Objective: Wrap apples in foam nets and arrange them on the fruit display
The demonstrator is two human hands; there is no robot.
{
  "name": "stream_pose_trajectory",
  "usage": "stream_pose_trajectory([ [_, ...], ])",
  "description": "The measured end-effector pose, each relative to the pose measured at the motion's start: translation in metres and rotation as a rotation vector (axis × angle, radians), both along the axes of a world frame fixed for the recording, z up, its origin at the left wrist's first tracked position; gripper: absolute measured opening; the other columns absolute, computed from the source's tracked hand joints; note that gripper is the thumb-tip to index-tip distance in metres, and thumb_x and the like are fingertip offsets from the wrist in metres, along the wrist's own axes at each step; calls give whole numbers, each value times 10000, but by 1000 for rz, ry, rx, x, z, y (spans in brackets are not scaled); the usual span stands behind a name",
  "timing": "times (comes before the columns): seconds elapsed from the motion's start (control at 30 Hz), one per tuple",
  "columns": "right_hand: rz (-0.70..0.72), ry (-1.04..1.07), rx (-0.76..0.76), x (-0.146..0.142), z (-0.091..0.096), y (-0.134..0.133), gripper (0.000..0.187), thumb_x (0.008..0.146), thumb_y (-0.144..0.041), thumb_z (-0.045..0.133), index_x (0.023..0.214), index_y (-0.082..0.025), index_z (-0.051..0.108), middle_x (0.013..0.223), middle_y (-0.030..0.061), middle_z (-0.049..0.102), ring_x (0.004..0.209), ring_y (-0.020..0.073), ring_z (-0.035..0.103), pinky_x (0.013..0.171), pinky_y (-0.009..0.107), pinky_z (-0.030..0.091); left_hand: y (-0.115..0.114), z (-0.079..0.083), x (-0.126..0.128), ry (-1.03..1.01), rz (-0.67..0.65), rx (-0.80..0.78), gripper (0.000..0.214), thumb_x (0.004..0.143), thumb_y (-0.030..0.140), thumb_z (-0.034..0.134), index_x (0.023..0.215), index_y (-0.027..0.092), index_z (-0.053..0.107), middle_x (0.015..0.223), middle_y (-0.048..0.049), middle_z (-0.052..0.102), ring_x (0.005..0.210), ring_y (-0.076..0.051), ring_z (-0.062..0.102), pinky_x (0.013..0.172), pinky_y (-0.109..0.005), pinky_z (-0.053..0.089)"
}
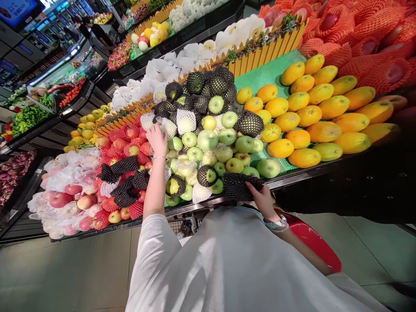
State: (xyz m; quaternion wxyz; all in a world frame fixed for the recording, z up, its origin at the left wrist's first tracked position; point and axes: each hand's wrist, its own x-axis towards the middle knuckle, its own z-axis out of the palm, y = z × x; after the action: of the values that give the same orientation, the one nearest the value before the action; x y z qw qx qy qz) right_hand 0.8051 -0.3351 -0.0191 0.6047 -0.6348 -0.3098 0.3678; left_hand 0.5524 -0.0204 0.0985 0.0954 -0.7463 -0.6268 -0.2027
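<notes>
My left hand reaches far over the fruit stand and rests on a fruit in a white foam net, fingers curled onto it, at the edge between the red-netted apples and the green apples. My right hand is at the stand's front edge, closed on a bunch of black foam nets. Some green apples wear black nets, others white nets.
Yellow mangoes lie on green matting at the right. Red apples in plastic wrap fill the left end. A yellow picket divider backs the display. A red cart part is by my right arm. More produce stands sit at far left.
</notes>
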Motion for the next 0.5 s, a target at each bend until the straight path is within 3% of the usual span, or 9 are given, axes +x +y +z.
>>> stream_pose_trajectory([
  [0.13, 26, 13, -11, -4, 0, 0, 345, 769, -532, 683, 773, -190, 646, 777, 29, 662, 761, 194, 566, 746, 337, 487, -4, -2, -3, 21, -107, 4, 566, 876, 256, 518, 1433, 187, 442, 1562, -160, 355, 1459, -370, 255, 1199, -584, 152],
  [0.2, 40, 15, -10, -7, 0, -1, 362, 765, -550, 682, 811, -191, 661, 827, 40, 683, 808, 210, 589, 801, 359, 499, -5, -2, -5, 69, -184, -86, 580, 899, 331, 514, 1455, 196, 418, 1592, -144, 322, 1495, -379, 183, 1201, -642, 16],
  [0.3, 21, 20, -8, -11, 0, -3, 414, 767, -604, 656, 861, -201, 665, 895, 52, 698, 887, 230, 606, 872, 385, 504, -15, 7, -3, 55, -186, -135, 604, 918, 434, 500, 1454, 170, 416, 1593, -163, 319, 1506, -397, 147, 1184, -675, -43],
  [0.4, -7, -7, -25, -13, -2, -5, 482, 782, -684, 596, 869, -213, 655, 899, 52, 689, 910, 228, 598, 895, 382, 498, -49, 24, 9, -33, -213, -25, 563, 924, 458, 507, 1398, 158, 472, 1545, -174, 385, 1488, -379, 205, 1207, -627, 53],
  [0.5, -28, -68, -44, -14, -2, -4, 536, 765, -747, 569, 858, -224, 639, 841, 38, 651, 863, 212, 577, 887, 370, 495, -112, 32, 24, -209, -322, -35, 323, 957, 393, 457, 1118, 175, 633, 1193, -139, 649, 1223, -314, 532, 1108, -539, 340],
])
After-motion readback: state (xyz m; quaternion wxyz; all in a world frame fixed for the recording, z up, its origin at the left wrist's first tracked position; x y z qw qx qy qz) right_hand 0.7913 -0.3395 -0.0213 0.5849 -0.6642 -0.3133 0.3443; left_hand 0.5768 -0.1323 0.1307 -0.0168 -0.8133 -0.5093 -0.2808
